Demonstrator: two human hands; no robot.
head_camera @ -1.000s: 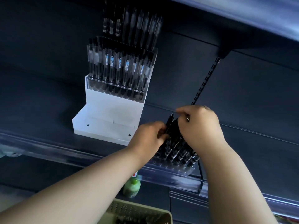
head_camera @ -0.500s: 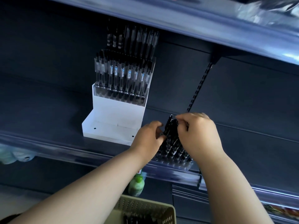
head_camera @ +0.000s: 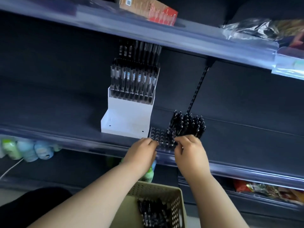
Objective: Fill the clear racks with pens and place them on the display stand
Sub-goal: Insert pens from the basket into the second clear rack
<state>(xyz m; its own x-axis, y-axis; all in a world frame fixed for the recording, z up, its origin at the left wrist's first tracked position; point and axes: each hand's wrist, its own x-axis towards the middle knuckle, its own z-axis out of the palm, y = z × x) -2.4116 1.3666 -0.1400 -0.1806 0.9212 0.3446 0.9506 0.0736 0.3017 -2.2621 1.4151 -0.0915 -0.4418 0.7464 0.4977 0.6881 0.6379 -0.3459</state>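
Note:
A clear rack (head_camera: 160,139) lies on the dark shelf, to the right of the white display stand (head_camera: 126,119). Several black pens (head_camera: 187,125) fill the rack's right part, and open holes show on its left. My left hand (head_camera: 144,150) touches the rack's near left edge with curled fingers. My right hand (head_camera: 189,148) grips the near right edge, just below the pens. The stand carries two filled rows of pens (head_camera: 133,83) on its upper steps, while its lowest step is bare. Loose pens (head_camera: 154,213) lie in the beige basket (head_camera: 177,191) below.
The shelf's front rail (head_camera: 74,140) runs just under my hands. The upper shelf (head_camera: 148,30) holds a red box (head_camera: 148,9) and a plastic bag (head_camera: 256,30). Pastel bottles (head_camera: 26,150) and snack packs (head_camera: 263,190) sit on the lower shelf.
Both hands came down from the pen tops to the rack's near edge, uncovering the pens and the open holes. The view tilted up, so the upper shelf now shows.

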